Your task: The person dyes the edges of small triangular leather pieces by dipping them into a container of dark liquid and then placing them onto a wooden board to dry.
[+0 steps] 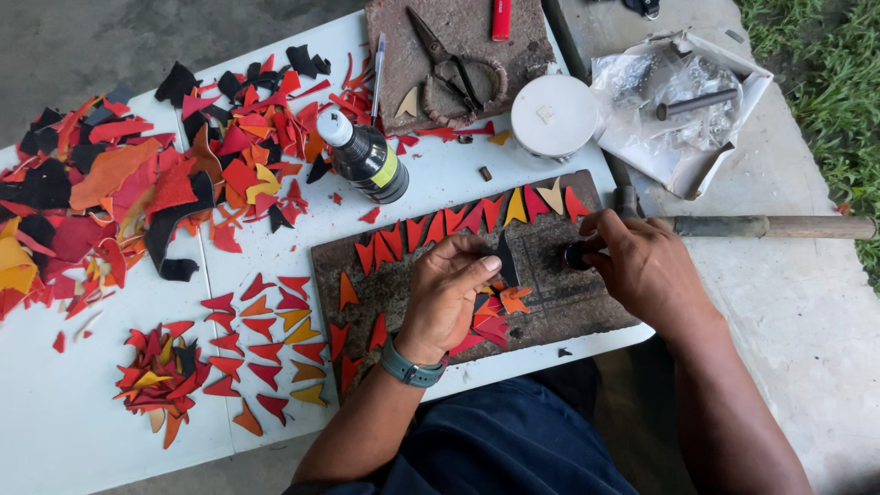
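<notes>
My left hand (449, 293) rests on a dark worn board (568, 302) and pinches a small black pointed leather piece (506, 258) between thumb and fingers. My right hand (642, 266) grips a small dark round-headed tool (577, 255) right beside that piece. A row of red, orange, yellow and tan leaf-shaped cutouts (477, 218) lines the board's far edge. A few more cutouts (500, 316) lie under my left hand. A grey watch sits on my left wrist.
The white table (55, 431) carries a heap of red, orange and black scraps (137, 174), sorted cutouts (270, 344), a dark glue bottle (367, 160), a white round tin (553, 115) and scissors (449, 64) on a second board. A wooden-handled hammer (770, 226) lies right.
</notes>
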